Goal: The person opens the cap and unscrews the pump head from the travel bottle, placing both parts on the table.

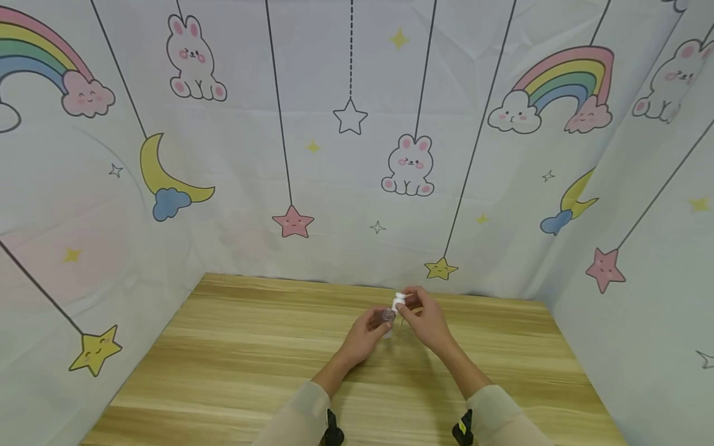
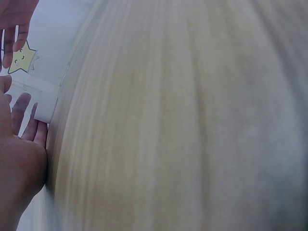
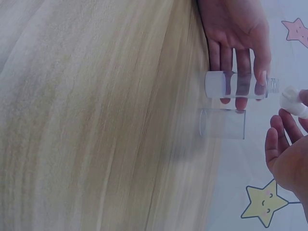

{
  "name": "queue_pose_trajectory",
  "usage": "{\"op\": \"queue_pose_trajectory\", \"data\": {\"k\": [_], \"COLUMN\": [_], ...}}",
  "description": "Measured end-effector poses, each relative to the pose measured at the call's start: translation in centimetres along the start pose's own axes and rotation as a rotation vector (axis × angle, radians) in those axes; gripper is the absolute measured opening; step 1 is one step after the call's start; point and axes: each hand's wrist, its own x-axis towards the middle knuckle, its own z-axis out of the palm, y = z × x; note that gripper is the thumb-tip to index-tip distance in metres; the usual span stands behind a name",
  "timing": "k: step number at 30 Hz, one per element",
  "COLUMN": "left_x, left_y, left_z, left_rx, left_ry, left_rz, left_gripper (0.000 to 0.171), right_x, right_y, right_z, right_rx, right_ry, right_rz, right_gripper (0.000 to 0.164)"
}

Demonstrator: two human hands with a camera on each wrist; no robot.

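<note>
My left hand grips a small clear bottle with a white base and a bare threaded neck, upright on the table. Just above and beside that neck, my right hand pinches a white pump top between thumb and fingers. The pump top is apart from the bottle in the right wrist view. A clear, hollow cover stands on the table next to the bottle, touched by neither hand. In the left wrist view only part of the bottle shows, beyond the left fingers.
The wood-grain table reaches back to a white cloth wall printed with bunnies, stars and rainbows. More of the cloth hangs along both sides. Dark wrist straps show at the sleeves.
</note>
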Motion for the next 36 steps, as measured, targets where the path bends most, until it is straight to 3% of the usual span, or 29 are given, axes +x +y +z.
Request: {"op": "queue_pose_trajectory", "data": {"k": [13, 36], "left_x": [0.01, -0.04], "left_y": [-0.01, 0.21], "left_z": [0.06, 0.20], "left_rx": [0.013, 0.012], "left_ry": [0.004, 0.017], "left_rz": [-0.024, -0.005], "left_gripper": [0.038, 0.039], "right_x": [-0.13, -0.13], "right_y": [0.40, 0.80], "right_z": [0.16, -0.46], "right_rx": [-0.010, -0.034], "right_ry": [0.003, -0.021], "right_rz": [0.021, 0.020], "right_gripper": [0.030, 0.034]}}
